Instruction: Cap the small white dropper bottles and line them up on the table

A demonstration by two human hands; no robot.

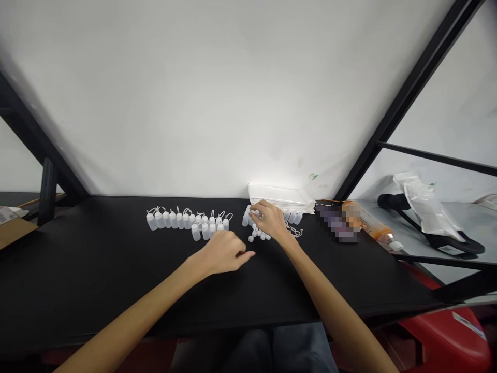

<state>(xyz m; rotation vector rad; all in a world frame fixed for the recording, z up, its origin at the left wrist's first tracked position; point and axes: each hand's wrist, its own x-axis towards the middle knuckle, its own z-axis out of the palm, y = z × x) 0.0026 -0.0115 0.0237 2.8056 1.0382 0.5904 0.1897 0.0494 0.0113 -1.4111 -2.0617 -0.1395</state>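
Right hand [269, 220]: nearer of the two to the small bottle [245, 217]. Bottle just off its fingertips, on the left side; long axis about upright, standing on the tabletop [116, 285]. Thumb and forefinger close together by the bottle's upper part; cannot tell whether they grip it or only hover beside it.

Left hand [222, 253]: nearer the body, to the left of the right hand. Fingers curled, thumb apart and pointing toward the right. Nothing seen in it, though the palm is hidden. From here the small bottle lies ahead and to the right.

Containers: ahead and left of the left hand, a long back row of bottles [180, 221], upright, white tops on, looped straps above; a shorter front row [195, 232] just ahead of the same hand, topped likewise. Walls cloudy, contents not readable. More plain bottles [298, 217] beyond the right hand, on its right, near a white stack [277, 193].

Loose caps [251, 239] below the right hand's fingers; thin white loops [297, 233] to its right. Farther right, an orange-labelled bottle [382, 234], tipped over, white-capped; contents unclear.
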